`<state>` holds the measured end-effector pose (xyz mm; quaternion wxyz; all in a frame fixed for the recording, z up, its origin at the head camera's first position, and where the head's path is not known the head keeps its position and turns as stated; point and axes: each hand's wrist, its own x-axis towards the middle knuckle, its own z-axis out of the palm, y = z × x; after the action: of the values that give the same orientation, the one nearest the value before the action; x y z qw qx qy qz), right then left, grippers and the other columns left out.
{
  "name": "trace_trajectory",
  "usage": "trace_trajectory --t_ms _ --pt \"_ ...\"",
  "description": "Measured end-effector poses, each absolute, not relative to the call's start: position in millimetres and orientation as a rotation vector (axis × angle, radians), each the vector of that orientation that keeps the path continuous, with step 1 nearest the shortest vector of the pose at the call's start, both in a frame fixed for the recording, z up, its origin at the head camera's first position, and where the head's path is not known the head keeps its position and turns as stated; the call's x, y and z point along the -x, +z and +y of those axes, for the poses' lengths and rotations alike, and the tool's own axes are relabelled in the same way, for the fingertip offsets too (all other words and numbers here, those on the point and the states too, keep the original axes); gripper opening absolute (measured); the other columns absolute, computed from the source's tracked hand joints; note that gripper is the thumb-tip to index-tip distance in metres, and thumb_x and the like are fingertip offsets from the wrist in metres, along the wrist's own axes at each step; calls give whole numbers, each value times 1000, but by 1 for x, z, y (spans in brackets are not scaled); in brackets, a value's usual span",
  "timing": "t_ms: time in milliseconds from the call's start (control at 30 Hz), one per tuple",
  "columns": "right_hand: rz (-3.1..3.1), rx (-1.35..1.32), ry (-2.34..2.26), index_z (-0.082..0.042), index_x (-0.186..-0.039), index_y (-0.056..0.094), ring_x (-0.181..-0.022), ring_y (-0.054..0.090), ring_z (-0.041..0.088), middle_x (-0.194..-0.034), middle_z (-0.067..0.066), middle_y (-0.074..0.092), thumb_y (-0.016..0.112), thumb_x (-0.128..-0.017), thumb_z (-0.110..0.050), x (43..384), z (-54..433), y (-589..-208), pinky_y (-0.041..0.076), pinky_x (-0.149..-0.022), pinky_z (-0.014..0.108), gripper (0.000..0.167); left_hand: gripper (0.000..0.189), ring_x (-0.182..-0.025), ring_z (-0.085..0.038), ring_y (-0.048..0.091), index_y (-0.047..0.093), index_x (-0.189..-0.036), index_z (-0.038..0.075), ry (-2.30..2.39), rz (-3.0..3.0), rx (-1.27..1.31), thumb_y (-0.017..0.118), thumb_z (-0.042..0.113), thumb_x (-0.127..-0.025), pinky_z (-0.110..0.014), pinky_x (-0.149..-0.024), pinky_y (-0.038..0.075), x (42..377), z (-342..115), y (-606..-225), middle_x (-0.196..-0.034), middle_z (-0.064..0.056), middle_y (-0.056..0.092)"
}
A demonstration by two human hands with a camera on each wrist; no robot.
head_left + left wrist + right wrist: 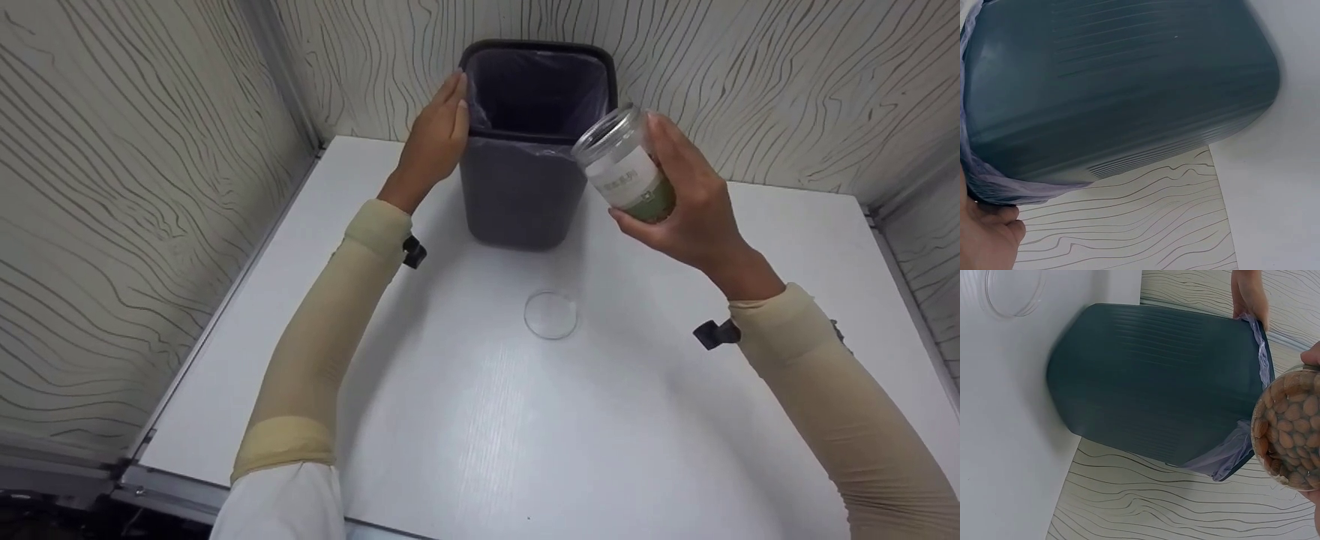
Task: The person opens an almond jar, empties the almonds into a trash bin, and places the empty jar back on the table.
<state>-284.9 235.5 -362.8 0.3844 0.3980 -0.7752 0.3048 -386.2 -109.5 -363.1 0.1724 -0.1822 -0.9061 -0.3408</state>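
My right hand (694, 199) grips a clear plastic jar (630, 169) with a white and green label. The jar has no lid on and tilts, its mouth near the bin's right rim. Through its base, in the right wrist view, brown almonds (1294, 430) show. My left hand (439, 135) holds the left side of the rim of a dark grey trash bin (521, 195), fingers at the edge. A thin purplish bag (1230, 450) lines the bin and folds over its rim. The bin stands upright; its inside is too dark to make out.
A clear round lid or ring (551, 315) lies flat on the white table (480, 420), in front of the bin. Wood-grain patterned panels (787, 90) rise behind the table and at both sides. Dark clips stick out at both wrists.
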Motion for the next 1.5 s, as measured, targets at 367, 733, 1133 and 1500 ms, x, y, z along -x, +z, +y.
trace_trajectory --t_ms 367,733,1133,1500 --pt "-1995 -1024 743 1 -149 46 -135 50 37 -151 20 49 93 -63 -9 291 233 -358 44 -109 47 99 52 -150 -3 16 27 -159 5 -944 -2580 507 24 29 -112 -15 -118 12 385 -108 -364 -167 -6 23" --pt "-2029 -1012 698 0 -150 46 -136 50 35 -152 17 49 93 -64 -11 298 235 -355 46 -107 48 98 53 -151 -3 14 25 -160 5 -945 -2581 506 24 29 -113 -15 -118 11 385 -105 -364 -168 -7 22" --pt "-2072 -1005 626 -2 -151 44 -137 49 34 -154 15 47 91 -70 -16 301 237 -343 48 -105 50 95 51 -151 -5 15 26 -159 4 -963 -2579 517 25 27 -113 -14 -117 12 387 -100 -364 -167 -8 22" --pt "-2200 -953 675 -7 -154 42 -127 53 33 -154 12 45 92 -71 -16 301 237 -334 52 -94 55 97 51 -150 -4 15 26 -159 4 -974 -2566 534 25 27 -113 -15 -117 14 387 -100 -363 -167 -10 22"
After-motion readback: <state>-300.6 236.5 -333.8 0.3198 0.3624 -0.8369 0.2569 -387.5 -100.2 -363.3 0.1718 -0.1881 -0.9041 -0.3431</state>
